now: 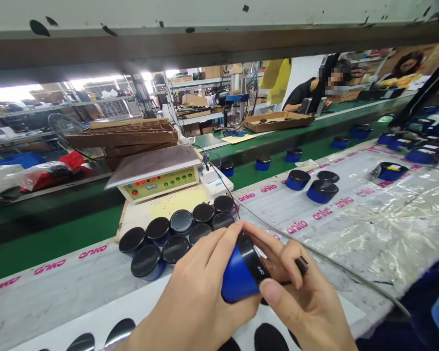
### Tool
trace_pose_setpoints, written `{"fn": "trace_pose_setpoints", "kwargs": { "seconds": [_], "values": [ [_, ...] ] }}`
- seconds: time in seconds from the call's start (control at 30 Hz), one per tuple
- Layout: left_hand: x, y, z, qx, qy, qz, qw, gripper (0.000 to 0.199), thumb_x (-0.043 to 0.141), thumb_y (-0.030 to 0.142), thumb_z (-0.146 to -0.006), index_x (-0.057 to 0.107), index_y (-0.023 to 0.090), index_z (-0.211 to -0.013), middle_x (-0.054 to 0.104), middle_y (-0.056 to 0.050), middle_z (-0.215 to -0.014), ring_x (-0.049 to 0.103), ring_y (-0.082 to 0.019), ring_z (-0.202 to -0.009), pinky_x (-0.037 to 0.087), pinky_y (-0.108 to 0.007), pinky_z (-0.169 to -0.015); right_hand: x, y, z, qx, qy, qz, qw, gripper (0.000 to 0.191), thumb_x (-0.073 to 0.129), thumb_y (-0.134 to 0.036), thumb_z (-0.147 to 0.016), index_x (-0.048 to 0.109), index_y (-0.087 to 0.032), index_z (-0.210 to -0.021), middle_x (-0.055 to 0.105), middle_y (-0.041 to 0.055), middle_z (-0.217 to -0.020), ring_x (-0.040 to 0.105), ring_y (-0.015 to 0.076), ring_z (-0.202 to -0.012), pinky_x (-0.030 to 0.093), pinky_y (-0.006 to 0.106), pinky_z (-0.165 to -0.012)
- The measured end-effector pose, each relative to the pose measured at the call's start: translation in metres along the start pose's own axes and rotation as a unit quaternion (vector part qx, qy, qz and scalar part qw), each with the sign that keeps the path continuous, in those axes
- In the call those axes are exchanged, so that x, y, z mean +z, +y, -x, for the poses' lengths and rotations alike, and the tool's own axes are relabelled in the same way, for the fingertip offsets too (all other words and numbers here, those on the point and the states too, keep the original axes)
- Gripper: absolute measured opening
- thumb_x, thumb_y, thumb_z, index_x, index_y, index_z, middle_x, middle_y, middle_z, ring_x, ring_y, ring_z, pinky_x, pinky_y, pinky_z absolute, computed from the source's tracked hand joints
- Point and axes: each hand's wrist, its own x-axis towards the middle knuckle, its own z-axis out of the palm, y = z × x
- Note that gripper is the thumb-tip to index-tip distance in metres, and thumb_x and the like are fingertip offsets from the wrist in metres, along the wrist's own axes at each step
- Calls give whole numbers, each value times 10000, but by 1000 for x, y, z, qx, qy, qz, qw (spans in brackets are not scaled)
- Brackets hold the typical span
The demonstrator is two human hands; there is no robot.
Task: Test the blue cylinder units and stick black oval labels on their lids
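My left hand (pixel 201 287) is wrapped round a blue and black round device (pixel 241 275), tilted on its side, with "OFF" printed on its black band. My right hand (pixel 303 292) grips the same device from the other side, thumb against the black band and fingertips at its top. A small black piece (pixel 302 264) sticks out between the right fingers; its kind is unclear. Beneath the hands lies a white sheet (pixel 161 304) bearing black discs (pixel 270 337). Just beyond the left hand, several similar devices (pixel 148 262) stand grouped with black tops up.
A control box (pixel 161 183) with lit red indicators sits behind the group. Across the plastic-covered table runs a grey cable (pixel 336 263). More devices (pixel 322 191) stand to the right and on the green conveyor (pixel 249 181). Another person (pixel 307 92) works across it. A beam (pixel 205 39) spans overhead.
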Motion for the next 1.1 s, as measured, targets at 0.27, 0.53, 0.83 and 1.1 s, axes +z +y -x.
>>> {"fn": "trace_pose_setpoints", "kwargs": {
  "seconds": [0.27, 0.53, 0.83, 1.1],
  "values": [
    [5, -2, 2, -7, -35, -22, 999, 641, 635, 178, -680, 401, 160, -1276, 598, -96, -1177, 600, -223, -1034, 547, -325, -845, -1, 6, 3, 25, 18, 73, 997, 295, 580, -252, -867, 311, -240, -746, 519, 94, -1352, 619, 224, -1052, 544, 339, -812],
    [13, -12, -14, -103, -19, 31, 994, 521, 631, 147, -670, 422, 219, -1141, 545, -55, -1103, 561, -211, -1005, 489, -333, -850, -71, 27, -11, 207, -80, 406, 886, 260, 388, -489, -919, 437, -245, -843, 665, 27, -806, 618, 183, -638, 452, 286, -557],
    [99, -43, -65, -58, -181, -90, 978, 433, 680, 258, -659, 548, 151, -1057, 604, -118, -1073, 479, -332, -1083, 309, -523, -995, -121, 51, -29, 165, -11, 508, 845, 277, 389, -506, -908, 450, -241, -856, 617, 0, -698, 598, 193, -611, 413, 282, -556],
    [115, -70, -165, -63, -188, -155, 968, 661, 620, 504, -787, 417, 157, -1312, 523, -128, -1230, 481, -277, -1153, 410, -440, -965, -127, 64, -1, -48, -6, 339, 940, 178, 432, -258, -926, 369, -238, -761, 508, -40, -651, 455, 93, -473, 382, 219, -476]
  ]
}}
